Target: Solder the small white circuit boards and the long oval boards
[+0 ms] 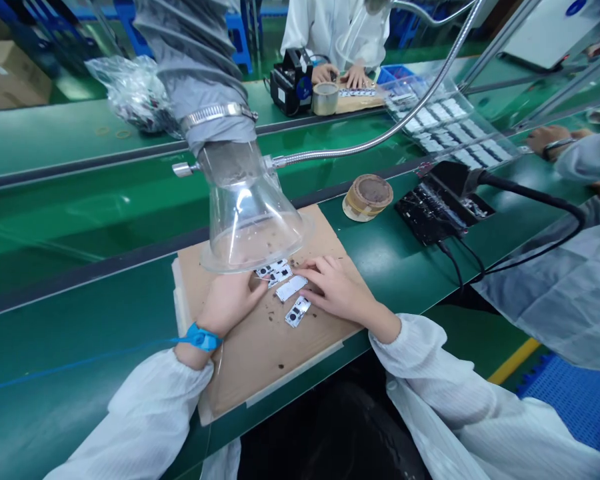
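Note:
Several small white circuit boards (291, 288) lie on a brown cardboard work pad (260, 347) at the front of the green bench. My left hand (230, 301), with a blue wrist strap (203, 338), rests on the pad with its fingertips against the upper boards (274, 271), partly under a clear funnel hood. My right hand (336, 288) lies flat on the pad, fingers stretched out and touching the boards from the right. Neither hand is lifting anything.
A clear fume-extraction funnel (250, 220) on a grey hose hangs just above the boards. A tape roll (367, 197) and a black soldering stand (443, 203) with cables sit to the right. A co-worker's sleeve (570, 280) is at right; another person (340, 40) works across the conveyor.

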Available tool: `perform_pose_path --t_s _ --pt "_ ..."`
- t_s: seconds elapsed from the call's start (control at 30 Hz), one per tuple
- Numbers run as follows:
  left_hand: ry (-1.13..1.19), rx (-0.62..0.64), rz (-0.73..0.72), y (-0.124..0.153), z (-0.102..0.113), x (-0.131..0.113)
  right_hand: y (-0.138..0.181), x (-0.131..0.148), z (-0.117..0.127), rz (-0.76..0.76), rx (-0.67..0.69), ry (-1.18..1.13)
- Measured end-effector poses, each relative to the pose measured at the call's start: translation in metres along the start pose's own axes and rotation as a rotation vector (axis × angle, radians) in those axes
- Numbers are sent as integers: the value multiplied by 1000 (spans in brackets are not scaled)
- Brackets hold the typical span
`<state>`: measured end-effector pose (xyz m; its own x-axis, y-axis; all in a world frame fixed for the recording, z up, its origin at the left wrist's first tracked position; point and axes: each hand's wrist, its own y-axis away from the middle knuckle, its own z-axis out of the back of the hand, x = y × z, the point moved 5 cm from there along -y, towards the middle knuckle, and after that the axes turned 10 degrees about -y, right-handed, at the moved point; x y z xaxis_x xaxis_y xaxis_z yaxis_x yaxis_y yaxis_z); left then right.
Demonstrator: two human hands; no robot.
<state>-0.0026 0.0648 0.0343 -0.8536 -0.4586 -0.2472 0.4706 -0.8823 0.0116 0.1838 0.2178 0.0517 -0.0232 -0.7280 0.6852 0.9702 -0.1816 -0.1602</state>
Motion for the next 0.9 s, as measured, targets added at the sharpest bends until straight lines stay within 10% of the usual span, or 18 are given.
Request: perform_pose_path --t_s 0.7,0.9 --pt "103 -14 -35 -1 1 3 -6 7 -15 120 26 -203" --pt "237 -14 -47 0 22 10 32 16 34 -80 85 -570"
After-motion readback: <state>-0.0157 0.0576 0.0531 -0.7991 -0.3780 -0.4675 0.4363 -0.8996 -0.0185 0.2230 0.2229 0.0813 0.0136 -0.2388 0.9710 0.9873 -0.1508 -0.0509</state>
